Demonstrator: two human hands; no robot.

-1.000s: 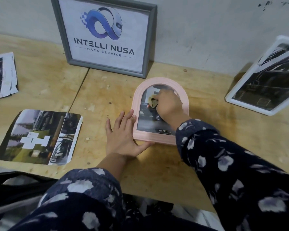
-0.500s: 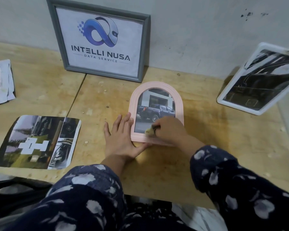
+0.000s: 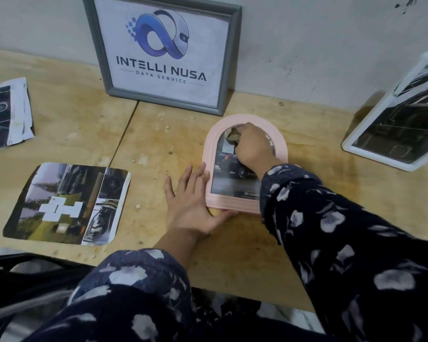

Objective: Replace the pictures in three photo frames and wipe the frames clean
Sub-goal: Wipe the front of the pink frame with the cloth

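Nearest of all, two dark sleeves with pale flower shapes reach from the bottom edge toward the pink arched frame (image 3: 245, 166), which lies flat on the wooden table (image 3: 319, 193) and serves as the landmark; its long axis runs away from the person, straight foot toward them, rounded top toward the wall; the left hand (image 3: 192, 206) lies flat on the table against the frame's left side, fingers spread wide and holding nothing, thumb hooked round the bottom left corner, pinning it by the look of it; the right hand (image 3: 253, 146) is over the upper half of the glass, fingers curled tight round a small beige cloth (image 3: 232, 135) that pokes out just under the arch; judging from this, the wiping is at the top of the pane, so the unwiped run lies down the long axis toward the foot, and the right hand is the one placed to do it; at the foot of the picture, a dark vehicle, the word TOYOTA (image 3: 252, 194) reads partly, cut off by the sleeve; left of the frame lies a loose photo collage print (image 3: 67, 203), well apart; farther left, a crumpled printed sheet (image 3: 6, 114), its text too small to read; right of the frame, a white frame (image 3: 400, 122) leans tilted by the wall; beyond the arch, nearly touching it, a grey frame (image 3: 163, 55) stands against the wall and reads INTELLI NUSA DATA SERVICE.
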